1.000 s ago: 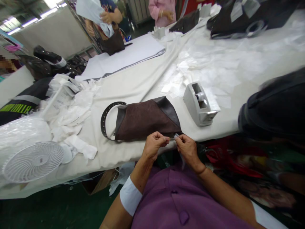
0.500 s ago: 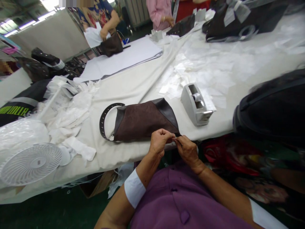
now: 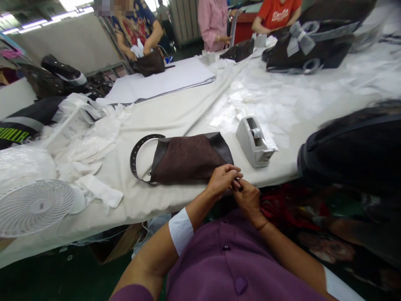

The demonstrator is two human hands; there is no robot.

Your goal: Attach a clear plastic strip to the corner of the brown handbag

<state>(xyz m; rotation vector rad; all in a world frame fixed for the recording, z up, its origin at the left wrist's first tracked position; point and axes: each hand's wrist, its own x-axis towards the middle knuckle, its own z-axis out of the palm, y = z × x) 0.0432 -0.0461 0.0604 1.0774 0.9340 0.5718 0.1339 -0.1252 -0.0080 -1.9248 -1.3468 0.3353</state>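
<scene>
Working at a table [image 3: 134, 205] covered in white cloth [image 3: 169, 113], a person in a purple shirt [image 3: 213, 267] holds both hands together at the four o'clock corner of a brown bag [image 3: 188, 159] with black ends. The left hand [image 3: 221, 179] bends over with its fingers curled, hiding that corner; the right hand [image 3: 249, 198] meets it, its fingers folded inward. The fingertips overlap, so whether either hand grips anything is hard to tell. The brown bag lies near the table's front edge, a strip of cloth between the two, its dotted strap [image 3: 133, 159] looping out at nine o'clock. At about three o'clock a gray tape dispenser [image 3: 247, 140] stands just beside the bag, leaving a narrow gap on that side. The widest room for moving lies toward twelve o'clock, where creased cloth stretches to a pile of white sheets [image 3: 163, 81]. Loose white wrappings [image 3: 100, 133] spread at ten o'clock, and a white fan [image 3: 37, 205] sits by the front edge between eight and nine. At the far edge of the sheets, at eleven o'clock, a co-worker [image 3: 140, 23] in a patterned top has both hands at another dark bag [image 3: 150, 62].
</scene>
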